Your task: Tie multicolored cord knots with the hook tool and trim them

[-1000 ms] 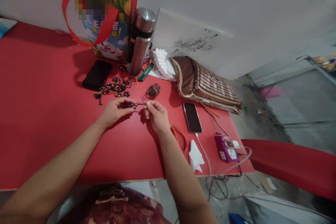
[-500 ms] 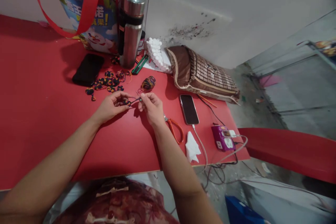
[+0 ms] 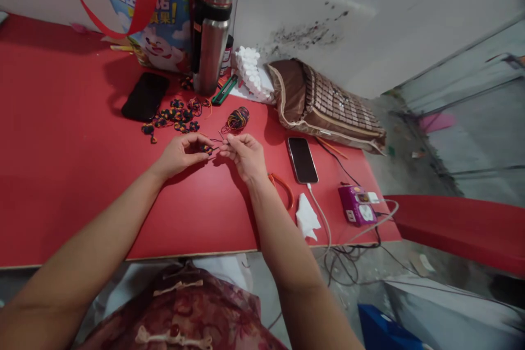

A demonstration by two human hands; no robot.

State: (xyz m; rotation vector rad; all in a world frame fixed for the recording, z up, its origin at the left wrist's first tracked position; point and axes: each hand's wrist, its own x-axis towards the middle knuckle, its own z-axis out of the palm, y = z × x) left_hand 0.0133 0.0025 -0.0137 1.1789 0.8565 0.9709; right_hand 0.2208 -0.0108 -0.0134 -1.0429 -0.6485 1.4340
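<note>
Between the thumb and fingers of my left hand (image 3: pixel 184 154) is a small knot of multicoloured cord (image 3: pixel 207 150), dark with orange and yellow strands. My right hand (image 3: pixel 244 156) pinches a thin cord end running from that knot, just to its right. Both hands are low over the red table (image 3: pixel 192 213), fingertips close together. Just beyond them lies a wound bundle of the same cord (image 3: pixel 238 119). Several finished-looking cord knots (image 3: pixel 175 115) are heaped beyond my left hand. Orange-handled scissors or pliers (image 3: pixel 284 188) lie partly hidden behind my right forearm.
A black phone (image 3: pixel 145 97), a steel thermos (image 3: pixel 211 38), a printed bag (image 3: pixel 159 27) and a green box cutter (image 3: pixel 225 90) stand or lie at the back. To the right are a brown cushion (image 3: pixel 328 104), a charging phone (image 3: pixel 302 159), a tissue (image 3: pixel 307 217) and a purple power block (image 3: pixel 356 205).
The view has shifted, so the table things appear a little higher and further right. My right fingers have changed their pinch on the cord slightly; my left hand still holds the knot.
</note>
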